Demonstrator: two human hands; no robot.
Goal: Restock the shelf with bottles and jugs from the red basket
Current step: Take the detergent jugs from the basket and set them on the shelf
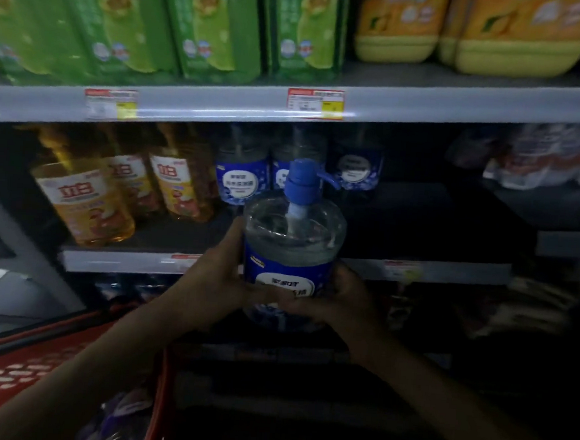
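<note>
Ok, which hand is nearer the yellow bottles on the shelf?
Left. The left hand grips the pump bottle on the side facing the yellow bottles; the right hand grips its opposite side, farther off.

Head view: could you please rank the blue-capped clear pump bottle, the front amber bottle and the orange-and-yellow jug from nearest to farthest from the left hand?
1. The blue-capped clear pump bottle, gripped by the left hand.
2. The front amber bottle, middle shelf, left.
3. The orange-and-yellow jug, upper shelf, far right.
</note>
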